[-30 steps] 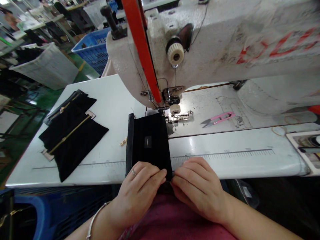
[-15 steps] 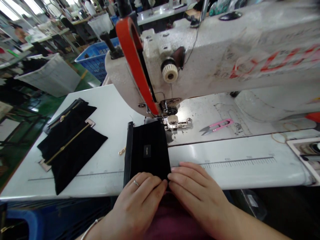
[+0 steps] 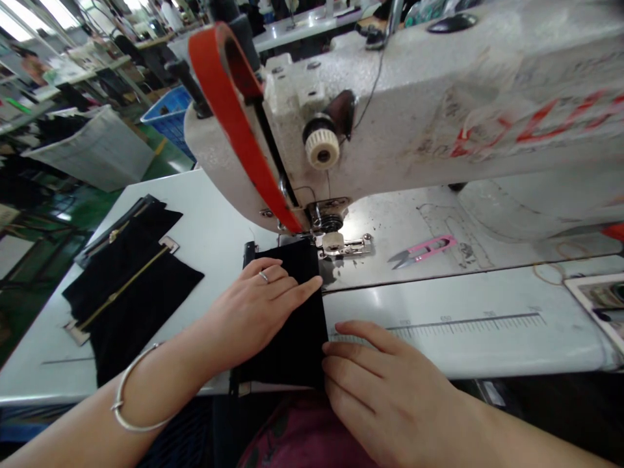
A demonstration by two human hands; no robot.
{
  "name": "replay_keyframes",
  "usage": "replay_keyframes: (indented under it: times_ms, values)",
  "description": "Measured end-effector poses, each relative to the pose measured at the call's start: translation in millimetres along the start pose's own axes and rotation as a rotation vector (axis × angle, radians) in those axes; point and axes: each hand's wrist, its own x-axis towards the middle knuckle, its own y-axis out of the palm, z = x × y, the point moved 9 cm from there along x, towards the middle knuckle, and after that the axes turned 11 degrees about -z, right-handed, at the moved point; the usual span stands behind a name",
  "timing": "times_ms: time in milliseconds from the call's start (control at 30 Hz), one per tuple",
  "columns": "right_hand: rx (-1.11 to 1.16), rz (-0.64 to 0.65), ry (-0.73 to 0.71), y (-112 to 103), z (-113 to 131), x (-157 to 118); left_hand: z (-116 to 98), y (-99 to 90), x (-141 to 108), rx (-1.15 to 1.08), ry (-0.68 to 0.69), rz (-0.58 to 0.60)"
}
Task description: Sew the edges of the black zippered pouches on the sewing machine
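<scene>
A black fabric pouch piece [image 3: 302, 344] lies on the sewing table, its far edge at the presser foot of the sewing machine [image 3: 333, 240]. My left hand [image 3: 258, 305] rests on top of it, fingers stretched out and index fingertip near the right edge, covering the label. At the lower right edge, my right hand [image 3: 375, 383] has its fingers bent against the fabric; the thumb is hidden, and the edge appears held there. Along the left side runs a dark zipped strip, partly under my left hand.
More black pouch pieces [image 3: 131, 279] with gold zippers lie on the left of the table [image 3: 219, 214]. Pink thread snips [image 3: 424, 250] sit on the machine bed at right. A red curved strap [image 3: 238, 123] hangs before the machine head. Bins stand beyond.
My left hand has moved from the near edge up onto the middle of the pouch piece, flattening over the label. My right hand stays near the right edge, slightly lower.
</scene>
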Motion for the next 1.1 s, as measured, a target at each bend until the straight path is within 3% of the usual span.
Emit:
replay_keyframes:
  times_ms: [100,267,500,667,767,867,967,1100]
  values:
    - [0.006,0.014,0.007,1.7,-0.6,-0.4,-0.4,4.4,11.7,0.022,0.063,0.057]
    - [0.022,0.024,0.004,3.2,-1.1,0.3,2.7,4.1,30.9,0.012,0.200,0.051]
    - [0.043,-0.049,-0.009,-2.0,-0.9,11.3,11.3,12.4,49.4,0.084,0.114,0.187]
    - [0.096,0.004,0.004,5.5,-1.9,8.3,8.4,17.1,48.4,0.194,0.008,0.121]
    - [0.155,0.159,0.060,11.5,-17.1,6.6,8.6,12.0,34.7,0.123,-0.068,-0.027]
    - [0.092,0.236,0.115,11.3,-49.9,13.4,16.1,1.3,20.5,-0.090,-0.146,-0.152]
    - [-0.080,0.269,0.075,17.8,-77.6,21.9,22.1,-6.0,15.9,-0.161,-0.168,-0.147]
    - [-0.156,0.266,0.062,30.8,-88.0,22.6,12.1,-11.3,22.1,-0.068,-0.018,-0.065]
